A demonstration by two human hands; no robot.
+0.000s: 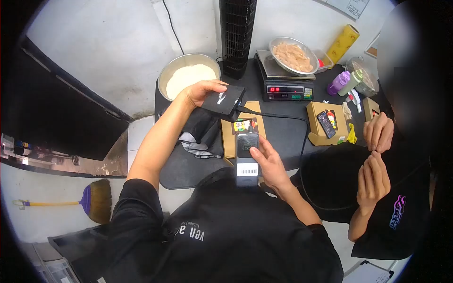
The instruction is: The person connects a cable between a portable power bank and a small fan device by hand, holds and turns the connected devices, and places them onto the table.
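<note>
My left hand (200, 93) grips a flat black box-shaped device (223, 101) by its edge, thumb on top. A black cable (273, 114) is plugged into the box's near right corner and runs off to the right. Lower down, my right hand (271, 165) is closed around a slim grey power bank (247, 153) with a white barcode sticker; a short plug sits in its top end. Beneath the two devices lies a cardboard box (229, 137) with a colourful print. A black and grey cloth bundle (202, 137) is under my left forearm.
On the black table (181, 172) stand a bowl of white powder (188, 73), a digital scale (285, 89) carrying a bowl of pale strips (293, 57), bottles (339, 83) and another cardboard box (315, 115) with a phone (325, 124). At right, another person's hands (376, 155) meet.
</note>
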